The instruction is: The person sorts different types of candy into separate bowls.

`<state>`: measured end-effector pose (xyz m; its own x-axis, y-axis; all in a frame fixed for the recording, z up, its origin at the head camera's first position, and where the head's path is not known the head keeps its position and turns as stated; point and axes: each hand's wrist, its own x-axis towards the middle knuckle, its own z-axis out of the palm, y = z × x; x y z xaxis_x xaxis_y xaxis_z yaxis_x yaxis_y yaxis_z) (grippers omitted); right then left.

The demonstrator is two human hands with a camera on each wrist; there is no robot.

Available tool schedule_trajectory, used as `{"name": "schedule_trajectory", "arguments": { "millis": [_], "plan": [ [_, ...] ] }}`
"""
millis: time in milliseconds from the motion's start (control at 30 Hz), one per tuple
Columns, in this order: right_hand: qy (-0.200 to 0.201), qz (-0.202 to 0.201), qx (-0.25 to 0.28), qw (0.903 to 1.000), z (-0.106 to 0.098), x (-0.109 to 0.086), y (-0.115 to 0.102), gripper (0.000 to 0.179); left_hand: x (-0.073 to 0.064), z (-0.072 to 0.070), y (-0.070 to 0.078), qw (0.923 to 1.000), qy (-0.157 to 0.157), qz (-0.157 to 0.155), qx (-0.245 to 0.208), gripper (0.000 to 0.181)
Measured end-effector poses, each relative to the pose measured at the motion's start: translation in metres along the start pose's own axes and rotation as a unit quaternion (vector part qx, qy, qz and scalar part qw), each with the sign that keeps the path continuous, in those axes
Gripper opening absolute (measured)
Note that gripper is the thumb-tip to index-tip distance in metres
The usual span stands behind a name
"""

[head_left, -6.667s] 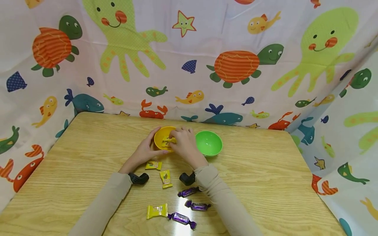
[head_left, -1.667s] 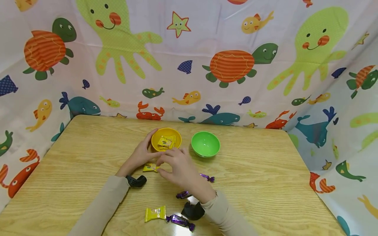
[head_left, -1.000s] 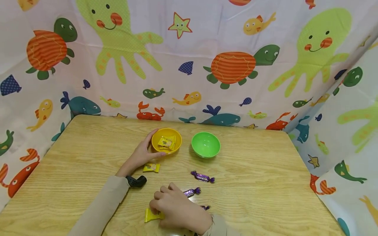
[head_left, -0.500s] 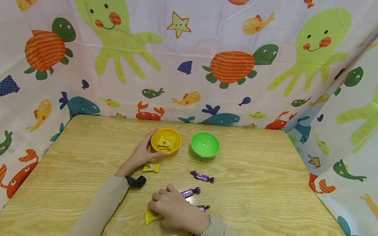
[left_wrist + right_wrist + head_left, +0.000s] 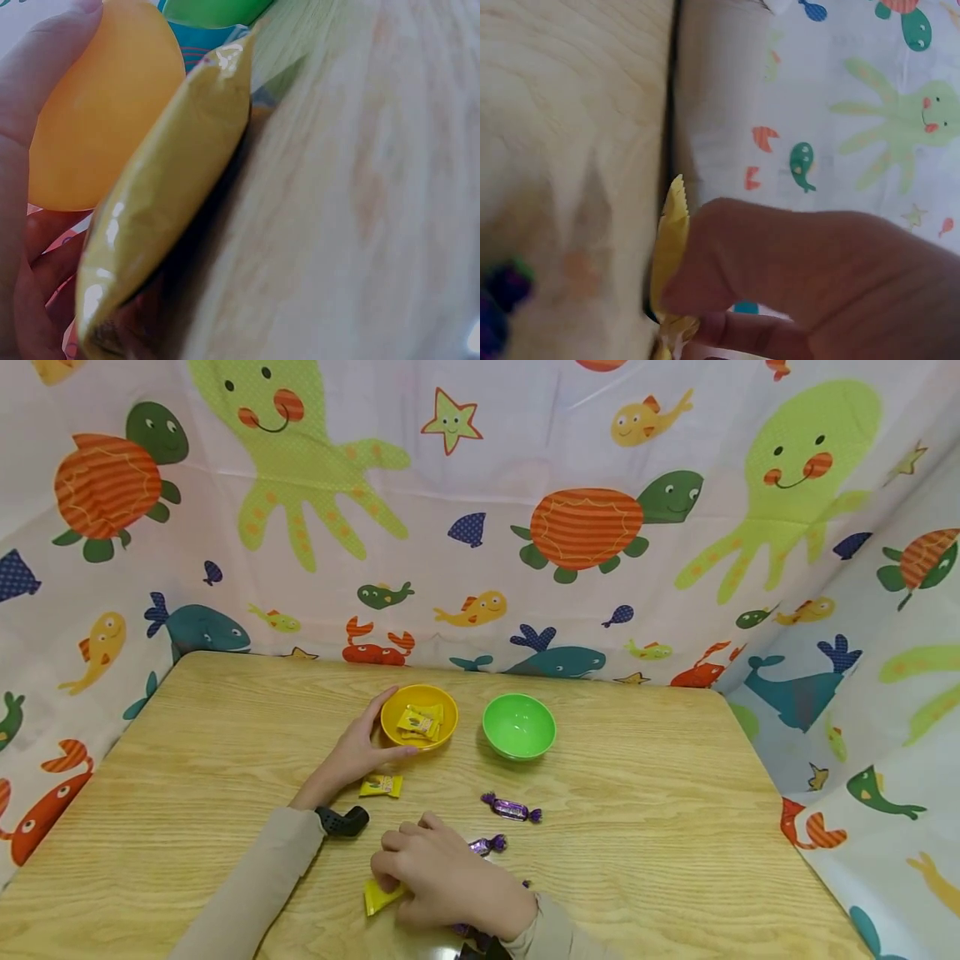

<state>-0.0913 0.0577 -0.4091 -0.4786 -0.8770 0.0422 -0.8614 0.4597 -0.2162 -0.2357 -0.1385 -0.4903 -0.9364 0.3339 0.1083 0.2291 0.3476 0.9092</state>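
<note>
My left hand (image 5: 356, 750) holds the yellow bowl (image 5: 387, 737) by its left side, thumb in front and fingers behind. In the bowl lie several yellow-wrapped candies (image 5: 420, 722). My right hand (image 5: 442, 877), nearer the front of the table, pinches a yellow-wrapped candy (image 5: 381, 897) between thumb and fingers; the right wrist view shows the wrapper's jagged end (image 5: 676, 196) sticking out past the thumb. Another yellow-wrapped candy (image 5: 381, 786) rests on the table below my left hand, large in the left wrist view as a shiny yellow wrapper (image 5: 169, 180).
A green bowl (image 5: 519, 727) with nothing in it stands right of the yellow one. A purple-wrapped candy (image 5: 512, 808) lies in front of it. More purple candies (image 5: 489, 845) are partly covered by my right hand. A sea-animal curtain (image 5: 450, 493) hangs behind the wooden table (image 5: 637, 827).
My right hand has come from the yellow bowl down to the front candy and taken hold of it. The middle yellow candy has left the table. My left hand stays at the bowl.
</note>
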Motion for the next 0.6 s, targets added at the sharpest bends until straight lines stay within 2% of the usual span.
{"name": "schedule_trajectory", "arguments": {
  "millis": [100, 267, 367, 500, 600],
  "plan": [
    [0.025, 0.001, 0.012, 0.9996, -0.01, 0.001, 0.005, 0.027, -0.001, -0.001, 0.001, 1.0, -0.002, 0.003, 0.0, 0.105],
    [0.063, 0.024, 0.025, 0.9974, -0.03, 0.007, 0.018, 0.024, -0.001, -0.001, 0.001, 1.0, 0.003, 0.004, 0.004, 0.104],
    [0.093, 0.038, 0.031, 0.9945, -0.04, 0.012, 0.028, 0.023, -0.001, -0.001, 0.0, 0.9999, 0.002, 0.015, 0.004, 0.101],
    [0.137, 0.074, 0.036, 0.9872, -0.051, 0.019, 0.045, 0.023, -0.001, -0.002, -0.001, 0.9993, -0.003, 0.038, 0.007, 0.099],
    [0.181, 0.099, 0.029, 0.9781, -0.053, 0.024, 0.062, 0.022, -0.001, -0.002, -0.002, 0.9991, -0.004, 0.04, 0.011, 0.1]
  ]
}}
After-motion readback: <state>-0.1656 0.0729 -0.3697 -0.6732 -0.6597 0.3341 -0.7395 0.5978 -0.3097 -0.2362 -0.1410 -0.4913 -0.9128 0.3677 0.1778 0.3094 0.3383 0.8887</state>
